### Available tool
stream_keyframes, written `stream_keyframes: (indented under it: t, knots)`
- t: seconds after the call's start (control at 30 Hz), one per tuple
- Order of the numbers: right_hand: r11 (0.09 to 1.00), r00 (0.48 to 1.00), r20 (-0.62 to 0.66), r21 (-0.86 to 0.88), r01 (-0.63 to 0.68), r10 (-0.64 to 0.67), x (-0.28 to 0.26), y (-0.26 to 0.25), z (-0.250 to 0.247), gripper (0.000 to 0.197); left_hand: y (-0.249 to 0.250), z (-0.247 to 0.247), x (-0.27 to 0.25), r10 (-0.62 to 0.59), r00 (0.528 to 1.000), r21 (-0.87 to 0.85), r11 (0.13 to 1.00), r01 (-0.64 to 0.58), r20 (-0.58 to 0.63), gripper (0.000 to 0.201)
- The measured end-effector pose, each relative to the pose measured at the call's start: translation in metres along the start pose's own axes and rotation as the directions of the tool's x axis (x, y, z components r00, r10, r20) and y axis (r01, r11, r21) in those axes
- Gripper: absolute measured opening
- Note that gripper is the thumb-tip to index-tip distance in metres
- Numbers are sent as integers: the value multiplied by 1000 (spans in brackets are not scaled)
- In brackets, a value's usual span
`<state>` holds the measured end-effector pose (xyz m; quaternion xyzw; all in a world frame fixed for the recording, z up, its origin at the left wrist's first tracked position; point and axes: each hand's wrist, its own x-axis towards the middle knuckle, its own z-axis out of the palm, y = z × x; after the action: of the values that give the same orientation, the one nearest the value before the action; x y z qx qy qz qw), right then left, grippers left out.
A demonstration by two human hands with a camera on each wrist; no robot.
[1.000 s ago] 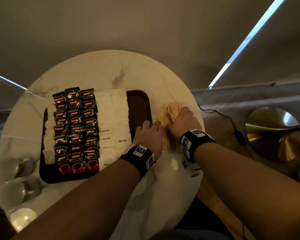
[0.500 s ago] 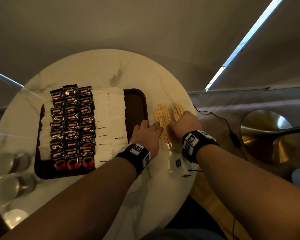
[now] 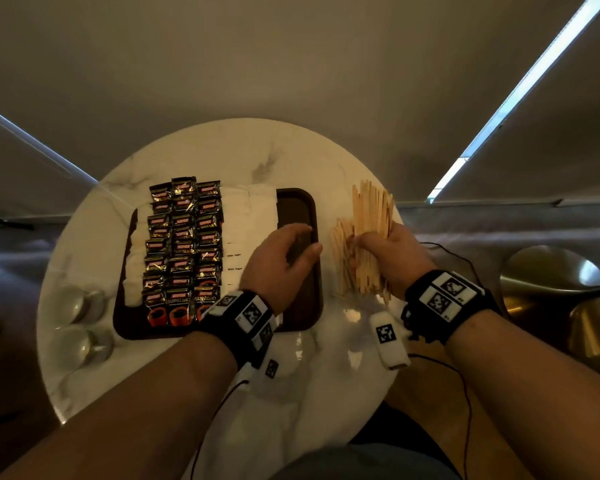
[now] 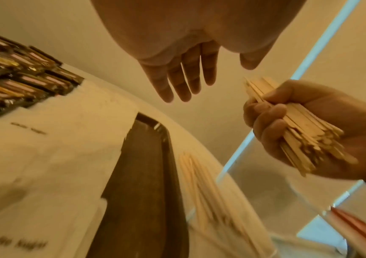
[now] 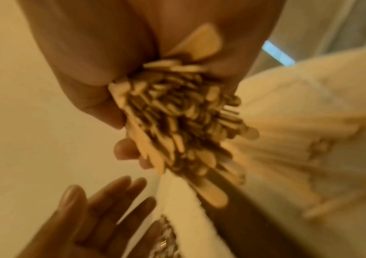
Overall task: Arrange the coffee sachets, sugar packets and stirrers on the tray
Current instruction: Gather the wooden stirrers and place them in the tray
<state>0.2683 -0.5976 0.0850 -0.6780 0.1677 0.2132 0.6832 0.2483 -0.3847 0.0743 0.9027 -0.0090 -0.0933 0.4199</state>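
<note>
A dark brown tray (image 3: pixel 314 216) lies on a round marble table (image 3: pixel 194 150). Black coffee sachets (image 3: pixel 182 244) fill its left part in three columns, with white sugar packets (image 3: pixel 250 213) beside them. My right hand (image 3: pixel 385 251) grips a thick bundle of wooden stirrers (image 3: pixel 373 216), lifted off the table right of the tray. In the right wrist view the bundle's ends (image 5: pixel 177 118) fan out of my fist. More stirrers (image 3: pixel 342 247) lie loose on the table below. My left hand (image 3: pixel 284 258) hovers with relaxed fingers over the tray's bare right strip, holding nothing.
Two clear glasses (image 3: pixel 80 323) stand at the table's left edge. A white tagged device (image 3: pixel 388 337) with a black cable lies near the front right edge. A brass lamp base (image 3: pixel 551 271) sits on the floor to the right.
My right hand has closed round a bundle of stirrers and lifted it off the table. My left hand has left the stirrer pile and moved left over the tray.
</note>
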Motion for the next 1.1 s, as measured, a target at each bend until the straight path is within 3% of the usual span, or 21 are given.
stream_keyframes:
  t: [0.07, 0.13, 0.17, 0.23, 0.3, 0.37, 0.47, 0.5, 0.57, 0.63, 0.7, 0.77, 0.87, 0.93, 1.1]
  knots:
    - [987, 978, 206, 148, -58, 26, -16, -16, 20, 12, 9, -23, -7, 29, 999, -118, 992, -35, -45, 61]
    - [981, 913, 408, 172, -88, 10, -27, -25, 40, 14, 16, -42, -13, 68, 998, -248, 966, -70, -17, 60]
    - [981, 862, 507, 161, -106, 10, -31, -28, 50, 13, 19, -50, -16, 63, 997, -351, 935, -47, 36, 61]
    - [979, 716, 698, 127, -159, 26, -41, -33, 72, 12, 23, -67, -25, 51, 980, -598, 798, 76, 193, 85]
    - [973, 584, 811, 104, -207, 38, -48, -38, 92, 12, 22, -81, -35, 127, 936, -716, 680, 158, 328, 96]
    - [969, 507, 860, 71, -235, 60, -52, -42, 106, 22, 23, -93, -45, 189, 906, -759, 623, 186, 378, 79]
    - [973, 437, 896, 26, -229, 79, -51, -46, 121, 27, 27, -100, -58, 151, 933, -804, 564, 189, 326, 27]
    - [972, 437, 895, 17, -235, 90, -50, -46, 126, 39, 27, -101, -62, 132, 944, -814, 551, 185, 304, 12]
    - [964, 446, 885, -6, -267, 130, -48, -45, 133, 57, 24, -102, -68, 60, 968, -842, 507, 182, 245, 15]
    - [952, 464, 860, -77, -295, 213, -47, -41, 133, 66, 15, -107, -69, -20, 986, -912, 376, 162, 167, 13]
    - [924, 515, 792, -159, -347, 329, -46, -35, 127, 75, 10, -117, -67, -80, 996, -954, 294, 62, 40, 4]
    - [879, 562, 747, -62, -474, 355, -44, -27, 122, 78, 11, -128, -65, -115, 989, -945, 324, -50, -92, 5]
    - [777, 603, 734, 167, -607, 313, -41, -20, 123, 82, 19, -135, -64, -46, 971, -872, 452, -188, -234, 10]
    - [721, 624, 730, 271, -638, 278, -43, -19, 130, 79, 23, -131, -64, -9, 969, -834, 510, -209, -248, 8]
    - [653, 720, 647, 436, -620, 250, -44, -26, 144, 39, 24, -115, -64, 70, 967, -769, 593, -239, -246, 36]
